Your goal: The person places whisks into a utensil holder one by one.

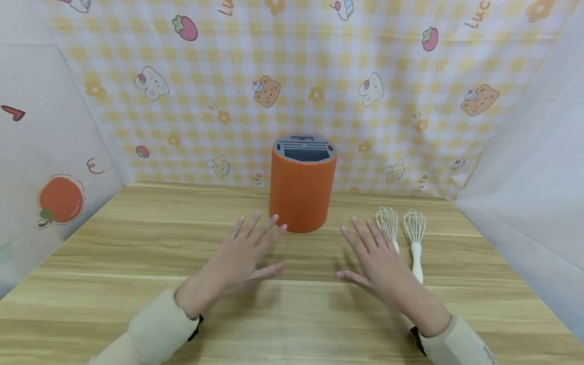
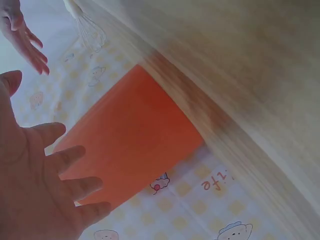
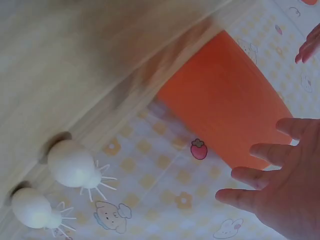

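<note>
My left hand [image 1: 242, 256] hovers over the table with its fingers spread and nothing in it. My right hand [image 1: 378, 261] is held out the same way, palm down, also holding nothing. Beyond and between them stands an orange oval holder [image 1: 301, 195] with a grey slotted top [image 1: 304, 148]. Two white whisks lie by the right hand, wire ends away from me. The nearer whisk [image 1: 387, 220] is partly hidden behind that hand; the other whisk [image 1: 415, 248] lies just right of it. In the left wrist view, the left hand's fingers [image 2: 82, 187] overlap the orange holder without visible grip.
The wooden table [image 1: 292, 324] runs back to a yellow checked cloth [image 1: 196, 111] with cartoon prints, close behind the holder. White cloth hangs on the left side [image 1: 27, 152] and on the right side [image 1: 538, 203].
</note>
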{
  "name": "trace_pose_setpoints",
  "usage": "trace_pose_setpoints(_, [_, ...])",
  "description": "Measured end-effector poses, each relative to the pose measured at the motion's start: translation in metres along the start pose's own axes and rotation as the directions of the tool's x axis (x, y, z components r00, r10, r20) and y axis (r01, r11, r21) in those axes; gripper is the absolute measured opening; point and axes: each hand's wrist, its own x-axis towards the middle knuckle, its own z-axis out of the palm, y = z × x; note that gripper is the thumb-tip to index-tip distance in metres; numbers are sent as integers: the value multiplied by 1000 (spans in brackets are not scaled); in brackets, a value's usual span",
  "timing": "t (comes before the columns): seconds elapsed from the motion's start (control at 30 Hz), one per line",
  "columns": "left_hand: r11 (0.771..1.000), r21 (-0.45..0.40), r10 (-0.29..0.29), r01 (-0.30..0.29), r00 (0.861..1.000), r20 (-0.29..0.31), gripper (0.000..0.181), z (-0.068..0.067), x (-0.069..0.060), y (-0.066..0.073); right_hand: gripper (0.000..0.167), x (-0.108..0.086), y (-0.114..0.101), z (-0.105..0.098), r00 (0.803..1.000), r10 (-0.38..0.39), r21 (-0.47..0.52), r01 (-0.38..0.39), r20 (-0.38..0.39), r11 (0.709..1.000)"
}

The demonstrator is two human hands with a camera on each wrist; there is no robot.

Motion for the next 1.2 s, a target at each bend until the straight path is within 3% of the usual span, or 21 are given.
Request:
trace_pose_setpoints(0.13, [998,-55,6,-7,1000,-22,69,-4,7,-7,80,8,4,-7,999,5,49,-3,-52,999])
trace_pose_setpoints(0.27, [993,-118,10,-20,996,-92,67,-10,18,-18,69,19,10,-16,995,22,132,-9,-97,991])
trace_pose_setpoints(0.37, [977,-211,-35,4,989,-142,63,-15,27,-27,62,31,14,-24,993,67,218,-44,-100,975])
trace_pose_setpoints(0.47, [939,-338,-115,58,982,-150,57,-22,36,-35,58,47,19,-31,989,122,304,-92,-82,948])
trace_pose_setpoints(0.57, [893,-438,-189,103,969,-158,54,-30,47,-44,56,65,27,-33,985,167,421,-131,-50,898])
trace_pose_setpoints(0.8, [784,-596,-327,175,932,-156,49,-41,86,-63,54,106,49,-32,954,294,695,-252,62,674])
trace_pose_setpoints(0.93, [693,-685,-414,224,902,-124,47,-41,112,-68,54,126,54,-35,923,365,780,-314,119,542])
trace_pose_setpoints(1.2, [495,-806,-562,326,827,-10,50,-37,153,-69,54,159,48,-35,870,429,900,-368,243,235])
